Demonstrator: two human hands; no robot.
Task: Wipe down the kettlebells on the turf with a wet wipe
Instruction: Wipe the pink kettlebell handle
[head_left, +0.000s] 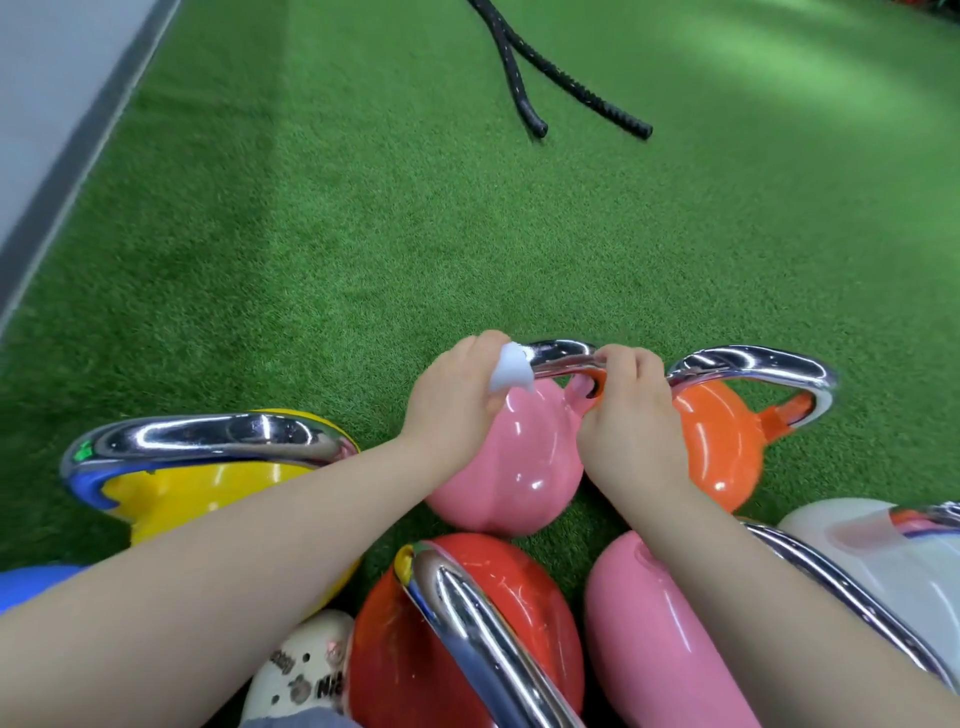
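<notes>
On the green turf (467, 234), our left hand (457, 400) pinches the white wet wipe (510, 371) around the small glossy pink kettlebell's (511, 467) chrome handle (563, 358); our right hand (631, 410) grips its right end. Slide the wipe rightward, wrapping fully.

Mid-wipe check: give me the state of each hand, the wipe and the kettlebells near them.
left hand: grips wet wipe on the handle
wet wipe: bunched, against chrome handle
right hand: grips the handle's other end
pink kettlebell: upright on turf, held
orange kettlebell: upright, untouched
yellow kettlebell: upright, untouched
</notes>
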